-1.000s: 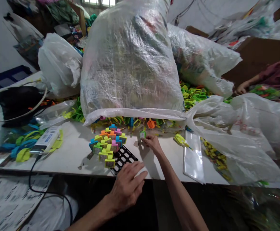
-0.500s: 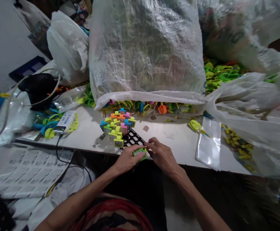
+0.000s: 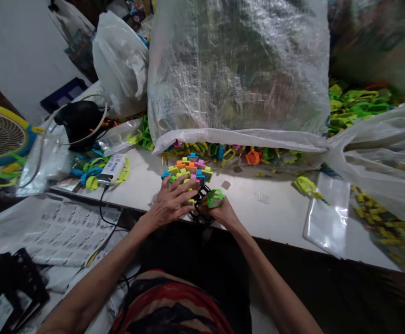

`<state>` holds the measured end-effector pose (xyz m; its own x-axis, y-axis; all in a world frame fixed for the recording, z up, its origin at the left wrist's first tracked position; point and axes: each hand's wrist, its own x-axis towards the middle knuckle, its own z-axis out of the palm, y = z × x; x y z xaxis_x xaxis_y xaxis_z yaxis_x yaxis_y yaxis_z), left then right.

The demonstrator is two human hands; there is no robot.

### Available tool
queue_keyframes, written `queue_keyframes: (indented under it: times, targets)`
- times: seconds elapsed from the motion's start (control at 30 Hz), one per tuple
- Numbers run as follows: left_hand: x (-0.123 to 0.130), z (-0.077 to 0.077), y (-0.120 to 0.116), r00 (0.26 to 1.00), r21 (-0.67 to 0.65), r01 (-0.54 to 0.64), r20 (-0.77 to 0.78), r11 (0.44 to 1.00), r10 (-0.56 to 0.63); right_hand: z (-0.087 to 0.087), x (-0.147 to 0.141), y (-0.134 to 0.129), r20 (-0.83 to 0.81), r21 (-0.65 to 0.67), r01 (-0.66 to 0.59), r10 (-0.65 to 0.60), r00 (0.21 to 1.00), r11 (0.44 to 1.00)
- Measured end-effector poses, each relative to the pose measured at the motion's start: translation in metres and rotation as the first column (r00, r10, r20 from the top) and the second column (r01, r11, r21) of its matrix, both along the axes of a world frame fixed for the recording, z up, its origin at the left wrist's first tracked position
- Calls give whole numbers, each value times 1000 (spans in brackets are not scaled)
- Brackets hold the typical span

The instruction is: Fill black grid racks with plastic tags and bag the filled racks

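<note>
A black perforated rack (image 3: 199, 212) lies at the table's front edge, its left part filled with colourful watch-like pieces (image 3: 190, 168) standing close together. My left hand (image 3: 171, 200) rests over the near side of these pieces, fingers spread and holding nothing I can see. Just right of it, my right hand (image 3: 222, 212) grips a green watch-like piece (image 3: 215, 198) above the rack. The fingertips of my right hand are partly hidden by the green piece.
A big plastic bag (image 3: 237, 74) stands behind the rack, with loose coloured pieces under its hem. A yellow-green piece (image 3: 306, 185) and clear sleeves (image 3: 328, 213) lie right. Left are a white cabled device (image 3: 114, 168), a fan (image 3: 1, 134) and printed sheets (image 3: 73, 229).
My left hand has let go of the green piece and moved onto the standing pieces. The green piece is now in my right hand, over the rack. The view has shifted left.
</note>
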<state>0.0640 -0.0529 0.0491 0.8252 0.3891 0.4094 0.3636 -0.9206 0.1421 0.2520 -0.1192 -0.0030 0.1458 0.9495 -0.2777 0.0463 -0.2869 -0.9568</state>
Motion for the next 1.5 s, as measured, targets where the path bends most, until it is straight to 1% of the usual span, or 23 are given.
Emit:
queue_keyframes:
  times: [0.1, 0.23, 0.3, 0.37, 0.47, 0.57, 0.7, 0.77, 0.8, 0.83, 0.87, 0.9, 0.93, 0.97, 1.0, 1.03, 1.07, 1.17, 1.23, 1.3, 1.4, 1.47, 1.5]
  targets:
    - [-2, -12, 1, 1000, -20, 9, 27, 1000, -8, -8, -10, 13, 38, 72, -3, 1, 999, 997]
    - [-2, -16, -5, 996, -5, 10, 87, 1000, -10, -15, -13, 12, 219, 113, -126, 98, 971, 986]
    - [2, -15, -7, 995, 13, -10, 103, 1000, 9, -15, -14, 9, 363, 154, -204, 136, 922, 967]
    - [8, -14, -8, 993, 54, -36, 117, 998, 30, -12, -18, 8, 526, 174, -259, 133, 840, 950]
    - [17, -16, -9, 984, 115, -82, 169, 990, 62, -6, -27, 10, 680, 140, -285, 117, 724, 948]
    - [13, -19, -9, 960, 143, -141, 261, 980, 100, 0, -45, 14, 700, 132, -356, 167, 694, 925]
    - [-18, -19, -12, 932, 184, -241, 319, 953, 174, 5, -73, 22, 678, 169, -470, 244, 694, 866]
    - [-31, -17, -12, 920, 199, -292, 324, 935, 218, 6, -71, 29, 632, 185, -506, 292, 718, 842]
    - [-33, -17, -12, 910, 200, -323, 333, 925, 246, 6, -63, 33, 605, 188, -496, 298, 738, 848]
    - [-33, -17, -11, 897, 198, -357, 345, 913, 276, 7, -50, 37, 586, 184, -452, 272, 763, 873]
    - [-31, -17, -10, 882, 193, -390, 358, 900, 305, 8, -33, 43, 584, 172, -368, 206, 785, 914]
    - [-28, -18, -8, 868, 189, -419, 370, 888, 331, 8, -13, 49, 599, 153, -250, 111, 793, 956]
    - [-24, -19, -6, 856, 186, -442, 379, 878, 351, 9, 8, 56, 636, 138, -106, -6, 771, 985]
    - [-20, -20, -4, 848, 180, -458, 383, 870, 367, 9, 29, 65, 684, 120, 26, -102, 722, 992]
    - [-17, -20, -3, 843, 173, -467, 382, 867, 378, 9, 47, 74, 719, 94, 133, -159, 676, 987]
    - [-16, -20, -1, 844, 163, -468, 375, 869, 384, 9, 63, 83, 735, 57, 202, -178, 654, 978]
    - [-16, -20, 0, 850, 151, -460, 358, 875, 386, 9, 74, 92, 734, 13, 256, -183, 654, 967]
    - [-23, -18, 0, 885, 108, -416, 277, 903, 375, 5, 90, 108, 686, -78, 286, -156, 710, 955]
    - [-26, -16, -1, 894, 90, -409, 241, 908, 379, 2, 91, 103, 658, -88, 259, -139, 740, 962]
    - [-27, -17, -1, 885, 88, -428, 243, 900, 397, -1, 87, 89, 587, -81, 248, -154, 795, 965]
    - [-27, -20, -1, 876, 94, -440, 265, 893, 404, -4, 61, 63, 306, -25, 210, -192, 932, 977]
    - [-27, -22, 0, 885, 98, -417, 270, 904, 379, -5, 30, 53, 110, 20, 136, -138, 984, 990]
    - [-28, -22, 0, 892, 102, -400, 274, 911, 360, -6, 12, 53, 57, 33, 91, -93, 994, 995]
